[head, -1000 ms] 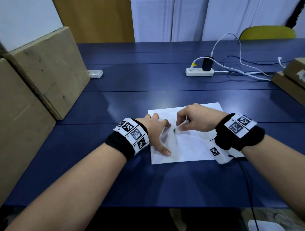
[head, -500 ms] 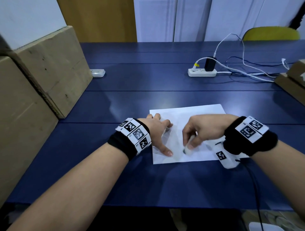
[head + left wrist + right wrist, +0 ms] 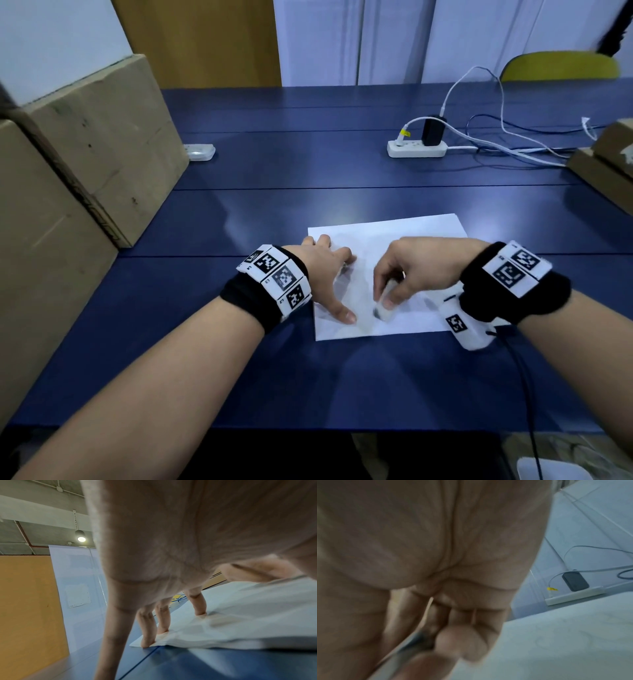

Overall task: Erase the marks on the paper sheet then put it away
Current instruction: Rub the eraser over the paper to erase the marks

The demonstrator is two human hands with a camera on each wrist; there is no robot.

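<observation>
A white paper sheet [image 3: 407, 236] lies on the blue table [image 3: 308, 164] in front of me. My left hand [image 3: 329, 274] presses on the sheet's left edge with spread, straight fingers [image 3: 149, 631]; the paper [image 3: 248, 615] buckles a little beside them. My right hand [image 3: 404, 274] pinches a small white eraser [image 3: 385, 310] with a dark tip and holds it against the sheet near its front edge. The right wrist view is blurred; the hand [image 3: 453, 635] curls around the eraser there. No marks are plain on the paper.
Large cardboard boxes [image 3: 102, 144] stand along the left side. A white power strip [image 3: 416, 149] with a black charger and cables lies at the back right. More boxes [image 3: 609, 161] sit at the right edge. A small white device [image 3: 200, 151] lies at the back left.
My right hand has drawn the eraser from the middle of the sheet down toward its front edge. The left hand has stayed pressed on the paper's left side.
</observation>
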